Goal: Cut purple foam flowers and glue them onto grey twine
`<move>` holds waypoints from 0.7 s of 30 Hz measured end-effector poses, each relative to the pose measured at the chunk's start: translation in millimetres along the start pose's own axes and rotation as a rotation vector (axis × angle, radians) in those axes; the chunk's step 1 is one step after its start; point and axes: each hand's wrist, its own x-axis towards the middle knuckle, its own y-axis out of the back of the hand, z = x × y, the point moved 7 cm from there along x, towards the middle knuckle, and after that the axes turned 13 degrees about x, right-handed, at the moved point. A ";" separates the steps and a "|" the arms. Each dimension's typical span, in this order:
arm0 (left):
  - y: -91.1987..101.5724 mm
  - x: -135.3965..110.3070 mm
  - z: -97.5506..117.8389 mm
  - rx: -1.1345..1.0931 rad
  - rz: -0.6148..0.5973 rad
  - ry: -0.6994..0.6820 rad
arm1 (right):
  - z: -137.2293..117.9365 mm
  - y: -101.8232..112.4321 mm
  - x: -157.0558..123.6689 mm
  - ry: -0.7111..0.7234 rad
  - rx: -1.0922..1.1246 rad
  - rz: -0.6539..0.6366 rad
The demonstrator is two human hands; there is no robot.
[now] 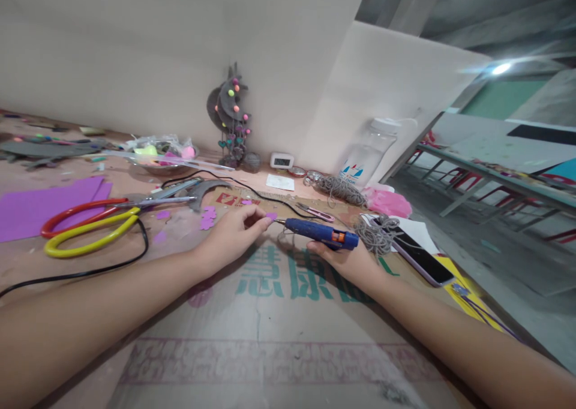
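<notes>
A blue hot glue gun (315,231) lies in the grip of my right hand (344,259), its nozzle pointing left. Between the thumb and fingers of my left hand (236,235) is a small purple foam piece (270,216). The nozzle tip is at or very near this piece; whether they touch I cannot tell. Left of that hand, purple flower-shaped cutouts (207,217) lie on the cardboard (252,325). Scissors with one red and one yellow handle (92,232) rest farther left, beside purple sheets (49,208).
A grey moon-shaped ornament (229,109) with colored balls stands against the wall. A small clock (282,160), a clear bottle (366,151), grey yarn (378,235) and a phone (416,254) sit to the back and right. A black cord (243,187) crosses the cardboard behind my hands.
</notes>
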 end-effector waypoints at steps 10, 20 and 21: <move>0.7 0.8 -0.7 0.009 0.010 -0.005 | -0.3 0.9 -0.2 0.016 -0.009 0.020; 0.5 -0.3 0.9 0.004 0.010 -0.007 | 0.2 2.5 -1.0 0.014 -0.021 0.033; 0.5 -0.3 1.0 0.006 0.010 -0.008 | 0.0 2.5 -0.9 0.013 -0.022 0.033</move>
